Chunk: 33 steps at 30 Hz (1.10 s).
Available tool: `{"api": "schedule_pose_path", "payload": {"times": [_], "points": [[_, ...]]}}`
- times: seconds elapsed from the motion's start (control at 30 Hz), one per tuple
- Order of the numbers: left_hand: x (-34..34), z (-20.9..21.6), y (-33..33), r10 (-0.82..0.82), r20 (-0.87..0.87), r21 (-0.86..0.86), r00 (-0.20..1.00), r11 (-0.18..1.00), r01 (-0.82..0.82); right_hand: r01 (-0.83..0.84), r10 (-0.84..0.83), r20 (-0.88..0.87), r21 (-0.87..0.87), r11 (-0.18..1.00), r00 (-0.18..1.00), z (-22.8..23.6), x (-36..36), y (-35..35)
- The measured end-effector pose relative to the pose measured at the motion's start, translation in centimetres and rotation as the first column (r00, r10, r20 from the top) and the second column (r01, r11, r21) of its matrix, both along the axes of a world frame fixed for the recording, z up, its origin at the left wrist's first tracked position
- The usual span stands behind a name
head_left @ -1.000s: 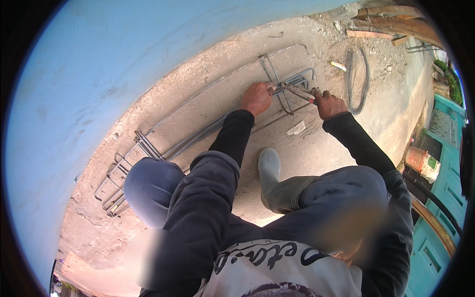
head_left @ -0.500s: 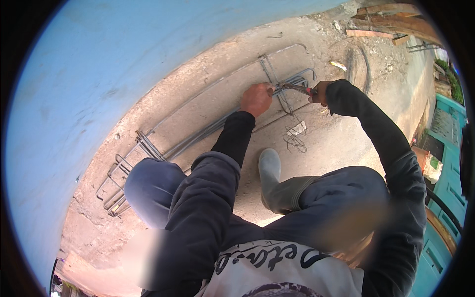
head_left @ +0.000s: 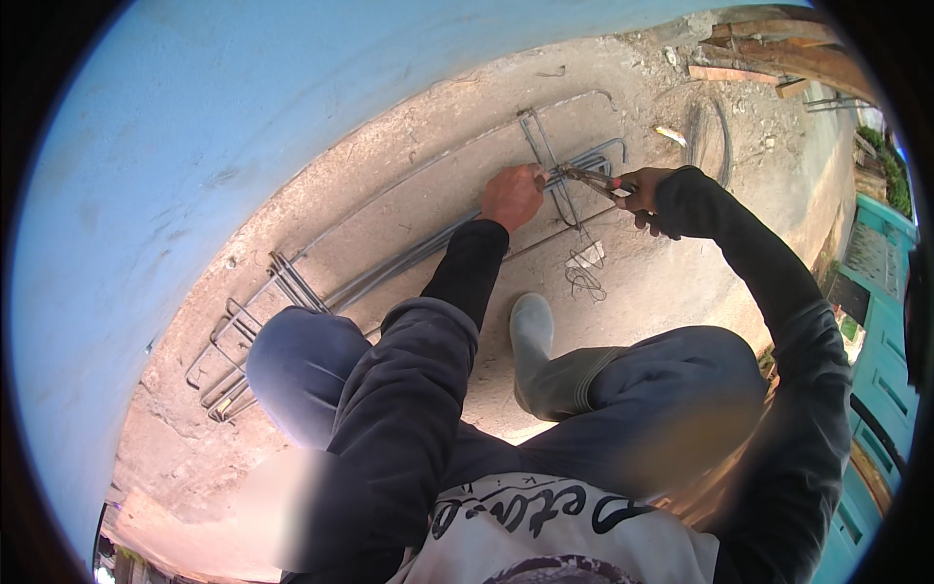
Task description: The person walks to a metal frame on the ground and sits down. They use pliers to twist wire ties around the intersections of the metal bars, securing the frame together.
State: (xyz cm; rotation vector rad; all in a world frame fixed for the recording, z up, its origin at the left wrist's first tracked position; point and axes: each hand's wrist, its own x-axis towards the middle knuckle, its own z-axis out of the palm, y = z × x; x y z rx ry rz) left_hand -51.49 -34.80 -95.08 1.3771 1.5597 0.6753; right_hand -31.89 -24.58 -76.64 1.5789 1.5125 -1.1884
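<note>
Several metal bars [head_left: 404,260] lie on the ground [head_left: 681,282], long axis slanting from lower left to upper right, hooked end at upper right. Right hand [head_left: 642,195] grasps pliers [head_left: 589,177] by the handles near that end, pliers' long axis nearly sideways, tip pointing left and slightly up at the bars; left hand [head_left: 513,198] curls just beside the tip, can't tell what it grips.

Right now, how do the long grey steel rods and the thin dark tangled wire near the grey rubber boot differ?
The long grey steel rods run nearly straight; the thin dark tangled wire curls in loops. The rods look thicker than the wire. The rods pass under the left hand; the wire's loops sit nearer the boot. Both look metallic.
</note>
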Motion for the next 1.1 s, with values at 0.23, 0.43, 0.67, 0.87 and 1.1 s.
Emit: {"api": "schedule_pose_path", "payload": {"times": [0.23,0.43,0.67,0.87,1.1], "points": [[-0.2,-0.4,-0.2,0.029,0.017,0.017,0.999,0.999,-0.029,-0.222,0.221,0.130,-0.010,0.975,0.967,0.5,-1.8,2.0],[-0.2,0.3,0.0,0.027,0.042,-0.017,0.999,1.000,-0.026,-0.597,0.606,-0.041,0.135,0.791,0.794,-0.1,0.5,2.3],[-1.1,2.4,3.0,0.101,-0.206,0.197,0.973,0.979,-0.059,-0.550,0.549,0.038,0.057,0.833,0.835,0.9,-0.4,1.9],[-3.2,0.4,8.6,0.153,-0.316,0.442,0.936,0.897,0.002,-0.596,0.616,-0.102,0.172,0.784,0.781,-0.5,1.0,2.1],[-3.2,-0.1,8.6,-0.007,-0.190,0.191,0.982,0.981,0.044,-0.470,0.496,-0.115,0.195,0.861,0.861,-1.6,2.4,0.7]]}}
